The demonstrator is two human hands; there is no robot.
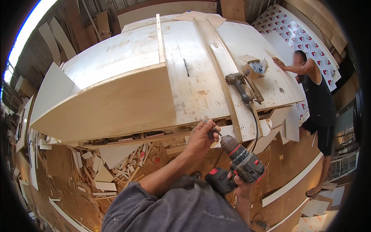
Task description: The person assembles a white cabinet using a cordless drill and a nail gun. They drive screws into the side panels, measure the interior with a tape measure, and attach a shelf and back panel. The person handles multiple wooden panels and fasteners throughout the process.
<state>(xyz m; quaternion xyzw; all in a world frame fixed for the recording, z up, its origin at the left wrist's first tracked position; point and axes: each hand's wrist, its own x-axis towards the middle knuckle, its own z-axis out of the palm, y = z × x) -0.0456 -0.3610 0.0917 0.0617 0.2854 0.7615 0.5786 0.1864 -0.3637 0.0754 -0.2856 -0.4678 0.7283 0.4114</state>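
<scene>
My right hand (243,187) is wrapped round the grip of a black and red cordless drill (247,165), its chuck pointing up and left. A thin bit sticks out of the chuck toward my left hand (201,136). The fingers of that hand are pinched together close to the bit's tip. Small dark bits show between them, too small to name. Both hands are in front of the near edge of a large white worktable (193,91). To the left on it stands an assembly of white panels (112,102), its long pale board facing me.
A nail gun (240,87) with a black hose lies on a board at the table's right, beside an open cardboard box (255,66). A thin dark tool (186,67) lies mid-table. Wood offcuts (106,174) litter the floor. A co-worker (317,96) leans on the right edge.
</scene>
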